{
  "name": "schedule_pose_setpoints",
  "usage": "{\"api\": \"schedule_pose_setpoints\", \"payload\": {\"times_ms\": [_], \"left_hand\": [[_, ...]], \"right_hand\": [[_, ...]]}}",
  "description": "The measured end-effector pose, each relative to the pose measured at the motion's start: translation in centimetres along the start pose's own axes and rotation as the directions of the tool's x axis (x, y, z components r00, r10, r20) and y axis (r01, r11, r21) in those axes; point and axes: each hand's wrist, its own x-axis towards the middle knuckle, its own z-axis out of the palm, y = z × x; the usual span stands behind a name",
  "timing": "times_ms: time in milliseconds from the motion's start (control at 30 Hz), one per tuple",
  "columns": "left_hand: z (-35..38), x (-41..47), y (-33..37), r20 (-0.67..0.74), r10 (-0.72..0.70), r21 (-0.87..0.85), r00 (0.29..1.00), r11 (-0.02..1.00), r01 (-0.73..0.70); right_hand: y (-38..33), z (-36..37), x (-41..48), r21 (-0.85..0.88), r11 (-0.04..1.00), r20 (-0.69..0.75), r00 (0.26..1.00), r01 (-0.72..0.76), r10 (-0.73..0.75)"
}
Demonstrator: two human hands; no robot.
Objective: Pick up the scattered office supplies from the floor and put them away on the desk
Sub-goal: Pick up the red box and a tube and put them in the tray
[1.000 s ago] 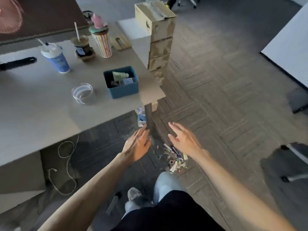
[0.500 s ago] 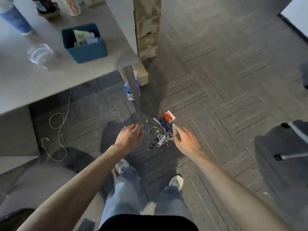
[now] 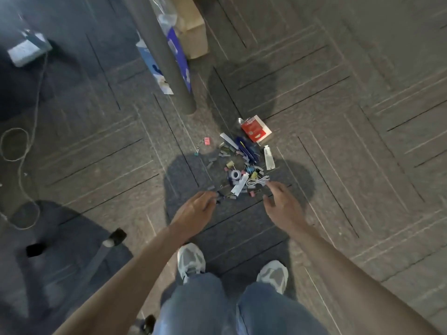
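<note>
Grey carpet tiles [image 3: 350, 97], ribbed and laid in alternating directions, fill your view, with open floor from 12 to 4 o'clock and more at 9 o'clock. One round grey desk leg [image 3: 164, 56] drops in at 11 o'clock, and a blue-and-white plastic packet [image 3: 157, 68] leans on it. One cardboard box [image 3: 193, 32] sits just behind the leg, at 12 o'clock. A chair base [image 3: 104, 247] with dark casters crowds the 8 o'clock side, and a loose white cable [image 3: 19, 151] loops across the floor at 9 o'clock.

Your two jeans-clad legs [image 3: 232, 308] and two pale sneakers [image 3: 191, 258] stand at 6 o'clock, just short of the mess.

The scattered office supplies [image 3: 239, 163] lie in one tight heap at centre, between the desk leg and your feet. One flat red-and-white card pack [image 3: 254, 129] marks its far edge at 1 o'clock. One white tube [image 3: 269, 157] lies on its right. Blue pens [image 3: 245, 147] cross the middle; how many, you cannot tell. One small roll of tape [image 3: 235, 175] sits near the front, and one pink binder clip [image 3: 207, 140] lies apart at 11 o'clock. The smaller clips and staples are too small to count.

Your left hand [image 3: 196, 210] curls at the heap's near edge, fingertips on small dark pieces; whether it pinches one, you cannot tell. Your right hand [image 3: 281, 204] hovers spread and empty, its fingertips just beside a coiled white cord [image 3: 257, 182].
</note>
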Motion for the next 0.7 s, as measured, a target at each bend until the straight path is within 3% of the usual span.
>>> {"api": "schedule_pose_setpoints", "payload": {"times_ms": [167, 367, 500, 600, 700], "left_hand": [[8.7, 13.0, -7.0, -0.129, 0.132, -0.051, 0.983, 0.989, -0.14], [15.1, 22.9, -10.4, -0.153, 0.45, 0.204, 0.88, 0.885, -0.418], [16.6, 26.8, -11.0, -0.18, 0.468, 0.281, 0.865, 0.867, -0.411], [16.3, 27.8, -10.5, -0.169, 0.337, 0.296, 0.926, 0.914, -0.278], [16.2, 28.0, -10.3, -0.166, 0.349, 0.304, 0.922, 0.908, -0.289]], "right_hand": [[6.2, 9.9, 12.1, 0.049, 0.999, -0.067, 0.998, -0.015, 0.018], [11.7, 16.8, 23.6, 0.034, 0.999, -0.325, 0.946, 0.013, -0.001], [12.4, 18.0, 27.0, -0.061, 0.998, -0.551, 0.835, -0.035, -0.004], [12.7, 17.7, 28.0, 0.039, 0.993, -0.55, 0.827, -0.111, 0.114], [13.0, 16.8, 27.6, 0.098, 0.979, -0.541, 0.816, -0.178, 0.203]]}}
